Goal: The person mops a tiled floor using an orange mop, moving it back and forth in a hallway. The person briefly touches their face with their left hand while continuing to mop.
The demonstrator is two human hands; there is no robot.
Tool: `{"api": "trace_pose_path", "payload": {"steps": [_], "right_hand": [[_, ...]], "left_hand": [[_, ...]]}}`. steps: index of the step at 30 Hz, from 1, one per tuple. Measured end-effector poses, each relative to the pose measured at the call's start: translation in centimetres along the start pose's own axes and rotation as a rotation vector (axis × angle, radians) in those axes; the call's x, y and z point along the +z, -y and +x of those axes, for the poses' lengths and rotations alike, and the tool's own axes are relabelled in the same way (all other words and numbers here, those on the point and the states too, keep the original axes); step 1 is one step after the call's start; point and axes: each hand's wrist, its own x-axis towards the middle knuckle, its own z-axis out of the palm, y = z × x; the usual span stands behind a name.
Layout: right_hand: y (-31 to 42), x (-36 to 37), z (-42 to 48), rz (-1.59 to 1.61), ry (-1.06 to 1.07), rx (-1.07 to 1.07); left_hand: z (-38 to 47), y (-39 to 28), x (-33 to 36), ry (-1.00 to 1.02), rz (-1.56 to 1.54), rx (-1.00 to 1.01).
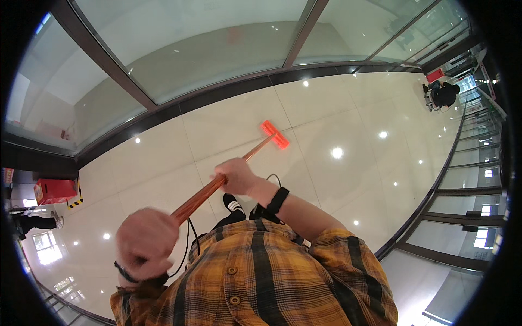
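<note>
A broom or floor brush with a red-brown wood-look handle runs diagonally before me, from lower left to upper right. Its orange-red head rests on or just over the glossy tiled floor. My left hand, at the lower left, is not what the picture settles by sleeve alone; the hand there is my right or left by arm: the arm from the picture's left is my left, wrapped round the handle's upper end and blurred. My right hand, with a black wristband, grips the handle lower down.
Framed glass panels rise beyond a dark floor edging; more glass lines the right. A red box stands at the left by black-yellow tape, near a person's leg. Another person sits at the far right near a red box. Thin black cables hang by my body.
</note>
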Motion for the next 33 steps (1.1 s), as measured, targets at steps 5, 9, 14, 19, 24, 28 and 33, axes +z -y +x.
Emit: {"api": "trace_pose_path", "payload": {"steps": [5,9,14,19,24,28,33], "right_hand": [[-1.7,0.1,2.0,-0.061,0.164,-0.087],[-10.3,-0.2,3.0,-0.236,0.164,-0.007],[-17.0,-1.5,5.7,-0.258,0.035,-0.056],[-11.4,-1.1,11.8,-0.164,0.213,-0.029],[-4.1,-2.5,13.0,0.019,0.322,-0.209],[-9.5,-5.3,13.2,-0.076,0.302,-0.172],[-19.1,-6.8,13.5,-0.189,0.335,-0.135]], "left_hand": [[-0.8,0.1,-1.1,0.077,0.07,-0.153],[-0.5,7.7,0.1,0.026,0.28,-0.294],[2.4,13.4,-0.3,-0.109,0.255,-0.342],[5.0,5.8,-5.3,-0.179,0.394,-0.359],[7.5,1.0,-6.3,0.099,0.044,0.004],[9.0,5.9,-4.2,-0.099,0.288,-0.144],[9.5,13.9,-2.9,-0.096,0.35,-0.322]]}}
